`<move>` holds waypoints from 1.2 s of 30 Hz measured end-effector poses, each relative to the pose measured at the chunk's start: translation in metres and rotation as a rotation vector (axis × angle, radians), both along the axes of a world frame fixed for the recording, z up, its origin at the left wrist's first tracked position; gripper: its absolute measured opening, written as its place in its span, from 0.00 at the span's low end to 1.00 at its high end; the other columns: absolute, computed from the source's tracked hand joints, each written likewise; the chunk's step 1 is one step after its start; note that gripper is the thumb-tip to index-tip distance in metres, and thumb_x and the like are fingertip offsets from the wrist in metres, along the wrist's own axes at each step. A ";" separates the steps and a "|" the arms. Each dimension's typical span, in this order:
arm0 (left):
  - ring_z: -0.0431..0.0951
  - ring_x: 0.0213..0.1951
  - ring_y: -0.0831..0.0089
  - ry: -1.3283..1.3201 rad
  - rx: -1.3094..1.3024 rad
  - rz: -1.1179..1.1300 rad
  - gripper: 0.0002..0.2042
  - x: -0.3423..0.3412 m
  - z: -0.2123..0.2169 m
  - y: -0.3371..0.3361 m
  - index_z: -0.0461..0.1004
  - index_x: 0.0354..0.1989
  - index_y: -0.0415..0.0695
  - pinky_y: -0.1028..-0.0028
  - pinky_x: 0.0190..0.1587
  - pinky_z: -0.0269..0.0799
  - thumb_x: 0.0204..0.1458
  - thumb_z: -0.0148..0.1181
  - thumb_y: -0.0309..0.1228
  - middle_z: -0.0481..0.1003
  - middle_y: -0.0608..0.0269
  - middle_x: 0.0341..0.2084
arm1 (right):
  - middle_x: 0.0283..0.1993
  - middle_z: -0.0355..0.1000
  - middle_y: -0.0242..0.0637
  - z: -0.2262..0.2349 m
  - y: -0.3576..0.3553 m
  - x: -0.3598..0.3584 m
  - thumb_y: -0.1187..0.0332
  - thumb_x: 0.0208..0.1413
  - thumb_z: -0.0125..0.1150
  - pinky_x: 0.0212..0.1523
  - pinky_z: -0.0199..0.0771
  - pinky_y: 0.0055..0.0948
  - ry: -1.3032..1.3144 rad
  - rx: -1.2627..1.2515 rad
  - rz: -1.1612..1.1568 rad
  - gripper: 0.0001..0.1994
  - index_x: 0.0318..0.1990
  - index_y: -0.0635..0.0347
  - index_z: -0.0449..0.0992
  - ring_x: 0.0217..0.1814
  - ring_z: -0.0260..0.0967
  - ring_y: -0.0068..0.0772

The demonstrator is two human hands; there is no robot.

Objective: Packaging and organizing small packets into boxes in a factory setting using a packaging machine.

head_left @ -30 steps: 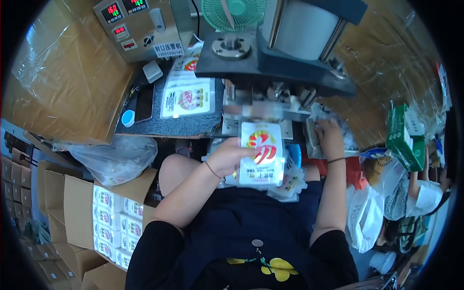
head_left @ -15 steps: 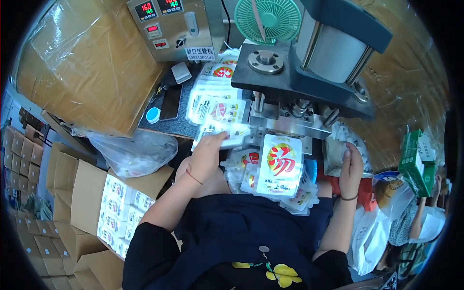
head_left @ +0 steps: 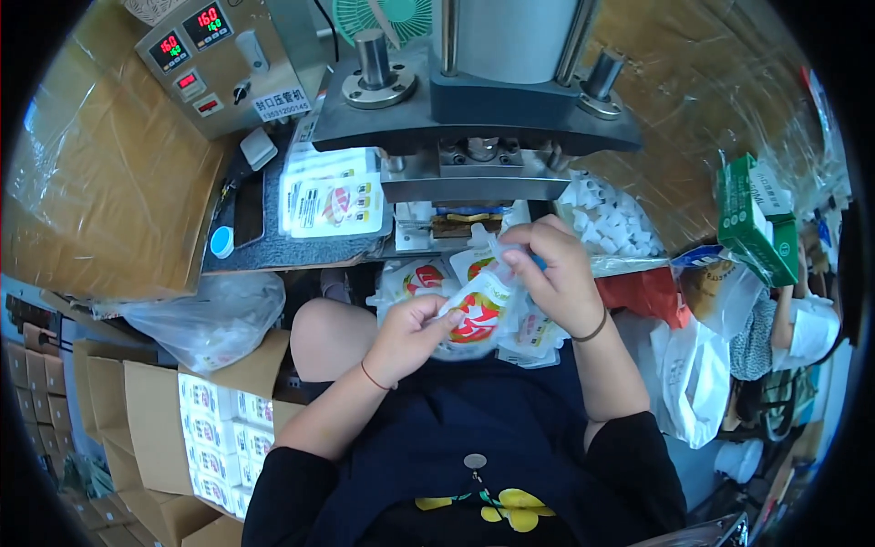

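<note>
White plastic spout pouch [head_left: 474, 308] with a red-and-green print sits pinched between my hands over my lap, below the sealing press [head_left: 474, 109]. My left hand [head_left: 410, 333] has fingers closed on its lower edge; my right hand [head_left: 551, 273] grips its top.

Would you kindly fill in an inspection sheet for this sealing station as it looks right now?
Surface: dark mat on the bench beneath a grey press machine.
Job's things: white spouted pouch with red print, held over the lap; more pouches piled under it; a finished stack on the mat.
Clutter: white caps heaped at the right, blue cap, green box, plastic bags.
Hands: left hand grips the pouch's lower edge; right hand pinches its top.
Cables: one black lead behind the control box.
Surroundings: open carton of small boxes at the lower left; another person's sleeve at the far right.
</note>
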State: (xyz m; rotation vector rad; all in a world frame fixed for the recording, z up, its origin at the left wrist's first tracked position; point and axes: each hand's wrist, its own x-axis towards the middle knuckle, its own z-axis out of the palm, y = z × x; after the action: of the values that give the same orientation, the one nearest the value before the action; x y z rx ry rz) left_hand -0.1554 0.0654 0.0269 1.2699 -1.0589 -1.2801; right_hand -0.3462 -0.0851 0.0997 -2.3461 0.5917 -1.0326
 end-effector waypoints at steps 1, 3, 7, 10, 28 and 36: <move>0.75 0.36 0.84 0.162 0.051 -0.037 0.12 -0.008 -0.003 0.001 0.78 0.43 0.35 0.79 0.42 0.73 0.63 0.58 0.33 0.79 0.67 0.34 | 0.34 0.74 0.40 0.000 -0.001 -0.005 0.70 0.62 0.56 0.40 0.70 0.31 0.098 -0.084 0.050 0.06 0.39 0.63 0.76 0.34 0.68 0.39; 0.78 0.39 0.82 0.363 0.149 -0.121 0.15 -0.019 -0.004 0.002 0.77 0.48 0.35 0.76 0.46 0.75 0.65 0.55 0.37 0.80 0.65 0.38 | 0.36 0.75 0.42 0.004 0.000 -0.015 0.67 0.63 0.54 0.42 0.70 0.34 0.190 0.065 0.042 0.08 0.39 0.63 0.76 0.36 0.69 0.43; 0.77 0.45 0.79 0.325 0.135 -0.229 0.14 -0.025 -0.007 0.001 0.76 0.50 0.35 0.75 0.51 0.73 0.65 0.55 0.34 0.80 0.61 0.44 | 0.35 0.75 0.41 0.000 -0.005 -0.025 0.67 0.64 0.54 0.39 0.71 0.32 0.239 0.186 0.144 0.09 0.41 0.64 0.77 0.36 0.72 0.37; 0.76 0.34 0.85 0.138 0.148 -0.203 0.12 -0.024 -0.006 -0.002 0.78 0.41 0.36 0.82 0.38 0.72 0.60 0.62 0.34 0.80 0.68 0.33 | 0.34 0.75 0.36 0.002 -0.006 -0.031 0.70 0.61 0.58 0.37 0.70 0.25 0.063 0.327 -0.042 0.07 0.41 0.64 0.77 0.34 0.70 0.24; 0.78 0.47 0.78 0.436 0.182 -0.336 0.13 -0.034 -0.016 0.001 0.74 0.53 0.36 0.74 0.53 0.73 0.61 0.59 0.27 0.79 0.60 0.47 | 0.41 0.76 0.46 -0.002 -0.018 -0.035 0.65 0.65 0.52 0.45 0.73 0.38 0.323 0.158 0.223 0.11 0.43 0.62 0.77 0.44 0.74 0.47; 0.82 0.44 0.71 0.624 0.206 -0.031 0.14 0.004 -0.014 -0.034 0.73 0.52 0.35 0.69 0.48 0.79 0.58 0.59 0.21 0.80 0.56 0.44 | 0.41 0.71 0.48 -0.040 -0.078 -0.075 0.70 0.51 0.64 0.41 0.74 0.47 0.718 -0.139 -0.446 0.17 0.50 0.51 0.74 0.43 0.73 0.56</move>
State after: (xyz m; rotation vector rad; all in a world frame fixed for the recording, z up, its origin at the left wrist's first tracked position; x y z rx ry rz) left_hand -0.1512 0.0313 0.0128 0.8984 -0.5109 -1.6925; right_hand -0.4209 -0.1632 0.0597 -2.7629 1.3924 -0.3569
